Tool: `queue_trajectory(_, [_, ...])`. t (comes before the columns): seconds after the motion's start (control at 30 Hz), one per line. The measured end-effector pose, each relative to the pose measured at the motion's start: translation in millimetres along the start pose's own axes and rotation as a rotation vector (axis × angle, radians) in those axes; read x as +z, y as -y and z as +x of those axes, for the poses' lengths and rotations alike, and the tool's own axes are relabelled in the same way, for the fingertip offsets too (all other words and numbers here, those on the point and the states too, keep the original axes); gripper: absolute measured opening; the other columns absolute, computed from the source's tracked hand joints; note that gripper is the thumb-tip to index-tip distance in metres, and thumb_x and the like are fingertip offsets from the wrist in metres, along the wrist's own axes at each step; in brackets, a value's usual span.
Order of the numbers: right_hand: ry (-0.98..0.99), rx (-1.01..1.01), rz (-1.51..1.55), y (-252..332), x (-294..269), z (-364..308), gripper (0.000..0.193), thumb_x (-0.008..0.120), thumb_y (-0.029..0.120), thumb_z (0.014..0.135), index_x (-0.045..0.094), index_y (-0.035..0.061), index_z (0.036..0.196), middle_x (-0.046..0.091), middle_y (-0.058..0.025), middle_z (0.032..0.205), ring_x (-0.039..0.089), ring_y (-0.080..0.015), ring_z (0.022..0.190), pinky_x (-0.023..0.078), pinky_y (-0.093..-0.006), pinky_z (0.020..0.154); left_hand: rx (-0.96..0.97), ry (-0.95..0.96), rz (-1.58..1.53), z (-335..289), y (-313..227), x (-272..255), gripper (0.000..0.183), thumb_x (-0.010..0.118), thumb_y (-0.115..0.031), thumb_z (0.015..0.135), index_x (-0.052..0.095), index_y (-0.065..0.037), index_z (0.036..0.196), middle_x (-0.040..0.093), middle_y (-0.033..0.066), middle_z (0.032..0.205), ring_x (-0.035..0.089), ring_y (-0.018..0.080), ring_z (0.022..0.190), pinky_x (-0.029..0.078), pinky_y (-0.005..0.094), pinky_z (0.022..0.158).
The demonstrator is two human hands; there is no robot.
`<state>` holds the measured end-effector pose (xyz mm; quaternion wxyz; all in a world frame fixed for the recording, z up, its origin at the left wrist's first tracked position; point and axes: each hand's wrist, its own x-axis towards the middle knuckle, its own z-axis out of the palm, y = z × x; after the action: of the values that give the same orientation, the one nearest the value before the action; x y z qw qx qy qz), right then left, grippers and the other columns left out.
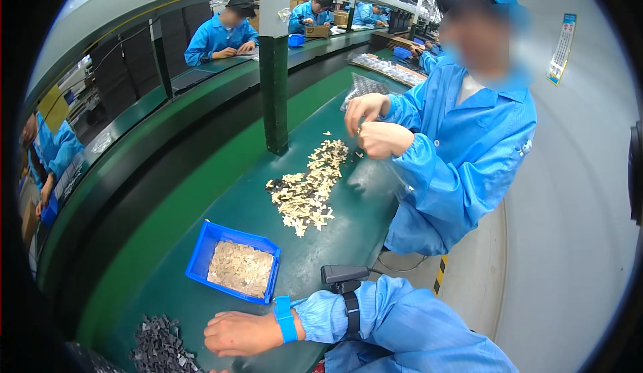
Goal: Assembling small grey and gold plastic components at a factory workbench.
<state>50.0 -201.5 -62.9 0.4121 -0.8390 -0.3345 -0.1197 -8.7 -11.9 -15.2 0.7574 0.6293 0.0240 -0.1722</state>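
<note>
A long green workbench [335, 232] is running through a factory hall from the bottom of the frame toward the upper right, with people in blue coats sitting along it. At the lower centre, one of the wearer's hands [242, 333] is lying flat on the bench, reaching in from the lower right with a blue wristband [284, 319] on the wrist; its fingers are curling loosely inward and pinching nothing. Which hand it is cannot be told for sure, though it is reading as the right; the other hand is staying out of the frame. Just left of the fingertips, at the bottom left, a heap of small dark grey parts [161, 346] is sitting, close to the hand but not clearly touching it. Above the hand, a blue bin [201, 256] is holding pale tan pieces. Further up at centre, a loose pile of tan pieces [308, 189] is spreading across the bench. A co-worker's hands [372, 125] are working together at the upper centre.
</note>
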Motion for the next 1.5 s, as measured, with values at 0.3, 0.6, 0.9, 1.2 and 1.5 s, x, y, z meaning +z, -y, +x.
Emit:
queue_trajectory(0.3, [-0.235,-0.083,0.446,26,-27,7,0.012,0.066,0.015,0.078,0.067,0.0036,0.076,0.059,-0.0091,0.076,0.058,-0.0222,0.072,0.046,-0.0317,0.06,-0.186,0.299,-0.394,26,3,17,0.034,0.045,-0.028,0.092,0.053,0.001,0.11,0.063,0.016,0.094,0.061,0.0174,0.072,0.05,0.0215,0.056])
queue_trajectory(0.6, [-0.088,-0.061,0.751,32,-21,7,0.006,0.063,0.006,0.08,0.063,-0.0003,0.077,0.059,-0.0074,0.083,0.055,-0.0161,0.075,0.044,-0.0259,0.065,-0.366,0.2,-0.69,27,4,-6,0.028,0.046,-0.02,0.091,0.054,0.002,0.107,0.064,0.0134,0.088,0.062,0.0193,0.071,0.051,0.0263,0.065])
queue_trajectory(0.9, [-0.15,0.137,0.498,27,-53,-13,0.022,0.07,0.009,0.073,0.062,0.0004,0.092,0.06,-0.01,0.085,0.06,-0.0193,0.075,0.048,-0.0281,0.065,-0.058,0.237,-0.323,34,1,31,0.019,0.054,-0.011,0.087,0.058,0.006,0.093,0.06,0.0133,0.07,0.056,0.0172,0.052,0.046,0.0259,0.045])
queue_trajectory(1.2, [-0.168,0.168,0.502,33,-30,-3,0.01,0.063,0.005,0.075,0.06,0.0006,0.084,0.058,-0.0086,0.075,0.057,-0.0197,0.068,0.046,-0.0289,0.058,0.072,0.165,-0.163,24,-6,19,0.015,0.056,-0.003,0.086,0.062,0.008,0.095,0.064,0.0146,0.081,0.062,0.0153,0.062,0.051,0.0232,0.052])
queue_trajectory(1.5, [-0.156,0.165,0.476,42,-25,-6,0.009,0.062,0.003,0.076,0.061,0.0015,0.084,0.058,-0.0094,0.075,0.057,-0.0217,0.064,0.044,-0.0296,0.054,0.089,0.188,-0.097,14,0,13,0.017,0.056,0.0,0.084,0.061,0.008,0.098,0.064,0.0153,0.086,0.063,0.0151,0.065,0.052,0.0231,0.055])
